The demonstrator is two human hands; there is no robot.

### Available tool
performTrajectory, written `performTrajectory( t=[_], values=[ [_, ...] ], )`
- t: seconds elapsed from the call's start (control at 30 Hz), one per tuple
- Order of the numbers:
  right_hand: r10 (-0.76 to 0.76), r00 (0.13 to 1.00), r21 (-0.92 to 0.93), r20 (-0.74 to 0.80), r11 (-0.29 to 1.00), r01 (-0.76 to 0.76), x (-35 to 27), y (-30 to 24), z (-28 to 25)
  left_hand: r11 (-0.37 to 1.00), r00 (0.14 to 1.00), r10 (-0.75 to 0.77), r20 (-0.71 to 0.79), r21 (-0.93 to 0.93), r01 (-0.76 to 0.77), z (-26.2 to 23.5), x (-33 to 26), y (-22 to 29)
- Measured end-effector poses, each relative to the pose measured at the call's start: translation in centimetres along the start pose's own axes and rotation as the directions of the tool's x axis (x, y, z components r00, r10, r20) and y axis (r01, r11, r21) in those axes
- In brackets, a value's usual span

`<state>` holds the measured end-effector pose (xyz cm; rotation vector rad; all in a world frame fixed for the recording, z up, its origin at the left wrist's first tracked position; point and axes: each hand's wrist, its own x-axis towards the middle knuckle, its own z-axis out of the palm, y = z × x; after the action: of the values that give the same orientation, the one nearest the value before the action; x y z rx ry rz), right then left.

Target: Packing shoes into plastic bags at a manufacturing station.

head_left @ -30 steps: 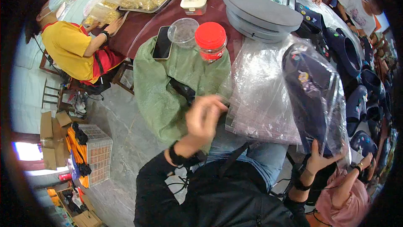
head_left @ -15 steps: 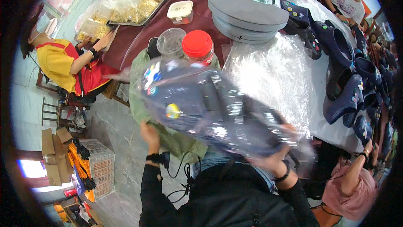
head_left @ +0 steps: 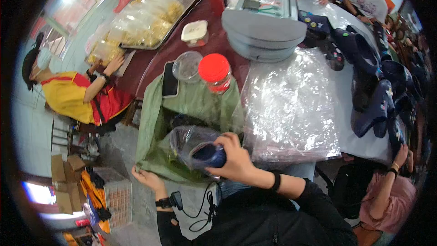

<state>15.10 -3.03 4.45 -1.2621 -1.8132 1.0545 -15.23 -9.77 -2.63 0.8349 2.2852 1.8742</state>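
Note:
My right hand (head_left: 234, 158) grips a dark blue clog shoe wrapped in a clear plastic bag (head_left: 198, 148) and holds it at the mouth of a large green sack (head_left: 191, 105) that hangs off the table edge. My left hand (head_left: 146, 178) pinches the sack's lower rim and holds it open. The shoe's front half is inside the sack opening. A pile of clear plastic bags (head_left: 291, 105) lies on the table just right of the sack.
A red-lidded jar (head_left: 215, 72), a clear lid (head_left: 187, 65) and a phone (head_left: 170, 79) sit behind the sack. Grey trays (head_left: 264, 32) are stacked further back. Dark blue clogs (head_left: 378, 91) line the right side. Other people sit left, far right and lower right. Crates stand on the floor at left.
The bagged shoe was up over the table in both hands; now my right hand has brought it down into the sack's mouth, and my left hand has shifted to the sack's rim.

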Motion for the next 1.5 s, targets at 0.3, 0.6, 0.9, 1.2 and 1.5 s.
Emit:
performTrajectory(
  t=[0.3, 0.6, 0.9, 1.2, 1.5],
  values=[
    [0.203, 0.832, 0.120, 0.517, 0.945, -0.305, 1.9, 4.9, 9.5, 0.978, 0.993, -0.092, 0.080, -0.179, 0.106, -1.2, 3.3, -4.2],
    [-0.628, 0.605, -0.110, 0.489, 0.643, 0.757, -2.4, 11.0, 9.6, 0.985, 0.999, 0.048, 0.020, 0.164, -0.051, 0.2, -0.2, 4.1],
    [-0.306, 0.781, -0.471, 0.545, 0.658, 0.587, -4.7, 1.0, -1.5, 0.742, 0.946, 0.214, 0.243, 0.589, -0.319, 2.1, -1.5, 7.8],
    [-0.629, 0.731, -0.081, 0.266, 0.741, 0.667, -4.2, 4.5, -5.9, 0.730, 0.627, 0.345, 0.698, 0.220, -0.647, 9.1, -5.9, 13.9],
    [-0.133, 0.960, -0.796, -0.245, 0.594, -0.121, -7.6, 11.2, -17.6, 0.392, -0.177, 0.606, 0.775, -0.485, -0.782, 20.1, -14.6, 14.8]
  ],
)
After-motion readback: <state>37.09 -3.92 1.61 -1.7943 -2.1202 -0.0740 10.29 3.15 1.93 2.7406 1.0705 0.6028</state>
